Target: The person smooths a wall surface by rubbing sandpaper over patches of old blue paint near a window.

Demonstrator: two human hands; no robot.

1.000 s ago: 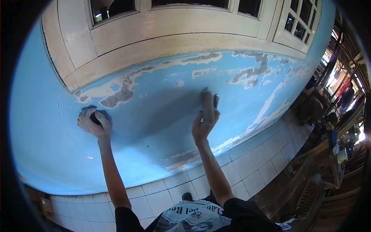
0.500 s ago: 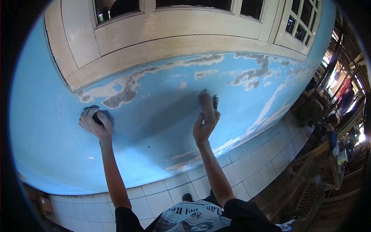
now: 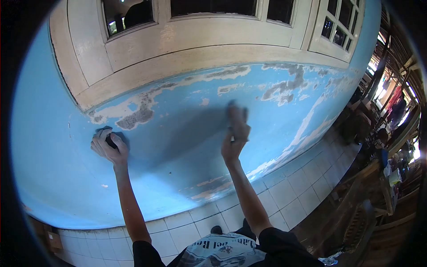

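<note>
At the bottom centre of the frame, we see a T-shirt (image 3: 224,252) with a pale, bluish-white front, printed with bold dark lettering, only partly readable, and a darker picture under it. Its left sleeve (image 3: 147,254) and right sleeve (image 3: 284,247) are short and plain black. Past the hems we find bare forearms (image 3: 129,204), a bare left grip (image 3: 108,144) and a bare right grip (image 3: 237,132). Dark, rounded footwear (image 3: 216,229) shows just above the shirt.
</note>
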